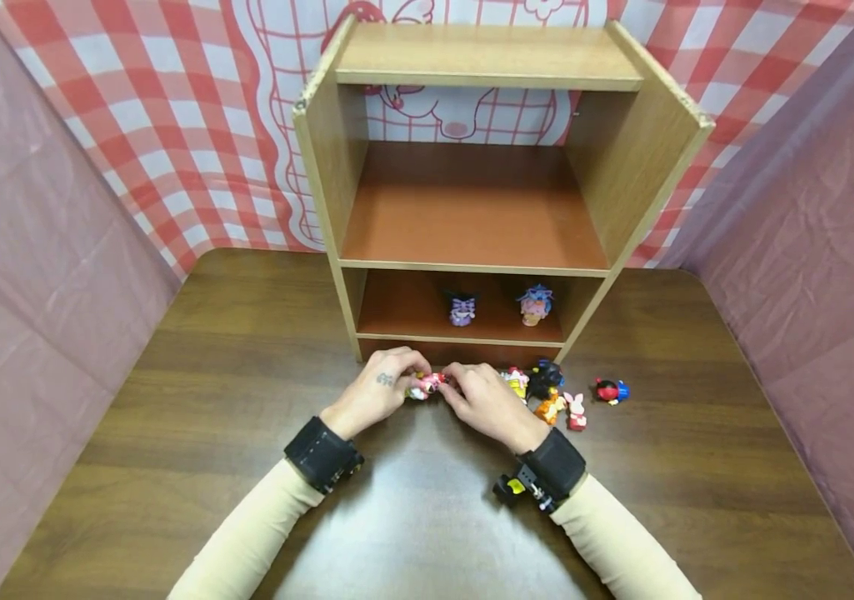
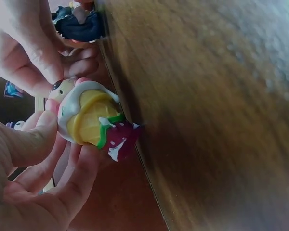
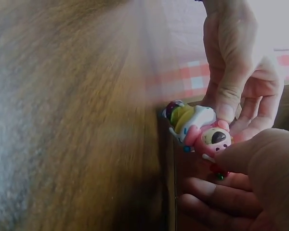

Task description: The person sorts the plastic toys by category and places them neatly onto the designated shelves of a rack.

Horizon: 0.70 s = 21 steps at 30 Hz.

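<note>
A small pink-headed toy figurine [image 1: 428, 384] is held between my two hands over the table, just in front of the shelf unit. Its body [image 2: 91, 115] has white icing, a yellow waffle cone and a dark red strawberry-like end. My left hand [image 1: 383, 387] pinches it from the left side, thumb and fingers around the body. From the right, my right hand [image 1: 490, 404] grips the head end; in the right wrist view its thumb lies against the pink face [image 3: 216, 138]. The figurine lies tilted sideways in the fingers.
A wooden shelf unit [image 1: 471, 271] stands at the back, with a purple figurine [image 1: 462, 310] and a blue-topped figurine [image 1: 535, 305] on its low shelf. Right of my right hand are several toys, among them a black one [image 1: 545, 379], a white rabbit [image 1: 576, 411] and a red-and-blue one [image 1: 611, 391].
</note>
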{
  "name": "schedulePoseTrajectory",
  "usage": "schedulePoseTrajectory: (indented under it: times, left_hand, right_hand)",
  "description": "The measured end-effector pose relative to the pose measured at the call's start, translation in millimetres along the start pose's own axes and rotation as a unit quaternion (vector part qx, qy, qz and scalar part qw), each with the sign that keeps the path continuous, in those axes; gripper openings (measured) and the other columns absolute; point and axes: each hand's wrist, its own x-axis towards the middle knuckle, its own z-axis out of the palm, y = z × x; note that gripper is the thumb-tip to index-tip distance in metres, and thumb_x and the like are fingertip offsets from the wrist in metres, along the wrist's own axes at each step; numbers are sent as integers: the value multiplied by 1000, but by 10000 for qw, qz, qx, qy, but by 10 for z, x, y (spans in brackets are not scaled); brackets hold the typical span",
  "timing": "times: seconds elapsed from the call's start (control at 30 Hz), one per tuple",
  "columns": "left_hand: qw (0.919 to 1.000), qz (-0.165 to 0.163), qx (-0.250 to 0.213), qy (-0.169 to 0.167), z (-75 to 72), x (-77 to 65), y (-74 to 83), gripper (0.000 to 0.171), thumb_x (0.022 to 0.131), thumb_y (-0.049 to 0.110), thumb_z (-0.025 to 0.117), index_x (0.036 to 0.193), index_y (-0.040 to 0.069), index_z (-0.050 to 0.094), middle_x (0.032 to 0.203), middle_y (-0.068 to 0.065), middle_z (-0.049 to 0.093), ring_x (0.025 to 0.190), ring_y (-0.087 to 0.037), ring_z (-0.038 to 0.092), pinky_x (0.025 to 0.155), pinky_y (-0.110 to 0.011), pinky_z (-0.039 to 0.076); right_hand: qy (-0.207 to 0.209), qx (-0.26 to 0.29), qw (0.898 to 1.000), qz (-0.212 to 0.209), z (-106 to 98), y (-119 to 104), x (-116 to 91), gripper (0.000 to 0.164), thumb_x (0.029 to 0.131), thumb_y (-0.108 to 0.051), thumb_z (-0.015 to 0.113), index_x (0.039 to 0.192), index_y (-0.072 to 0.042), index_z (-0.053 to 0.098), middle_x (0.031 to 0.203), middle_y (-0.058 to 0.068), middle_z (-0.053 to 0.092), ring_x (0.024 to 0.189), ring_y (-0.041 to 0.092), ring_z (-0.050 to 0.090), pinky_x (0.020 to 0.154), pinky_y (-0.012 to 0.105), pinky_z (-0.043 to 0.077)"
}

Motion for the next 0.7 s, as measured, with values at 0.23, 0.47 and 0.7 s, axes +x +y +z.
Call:
schedulePoseTrajectory:
  times: [0.23, 0.47, 0.7]
  left_hand:
    - [9998, 99, -94, 166, -21, -9, -13, 25, 83, -9, 74, 103, 5, 71, 100, -7, 72, 90, -21, 69, 82, -35, 57]
    - [9996, 146, -40, 236, -45, -40, -59, 27, 85, -8, 73, 110, 0, 71, 106, -12, 73, 97, -26, 71, 87, -39, 58]
    - [9997, 190, 48, 173, -77, -50, -117, 24, 85, -6, 74, 108, 0, 73, 103, -11, 74, 96, -26, 71, 87, -39, 57]
  right_hand:
    - [291, 119, 9995, -4, 2, -18, 27, 12, 96, -15, 69, 100, -4, 69, 80, 3, 71, 65, 11, 62, 61, 29, 53]
    - [453, 575, 9973, 45, 28, -42, 70, 12, 97, -13, 68, 102, -2, 68, 86, 6, 74, 70, 12, 66, 64, 29, 55]
    - [462, 1080, 9927, 256, 81, -66, 97, 13, 99, -12, 65, 107, -2, 66, 88, 6, 77, 78, 14, 72, 70, 31, 59]
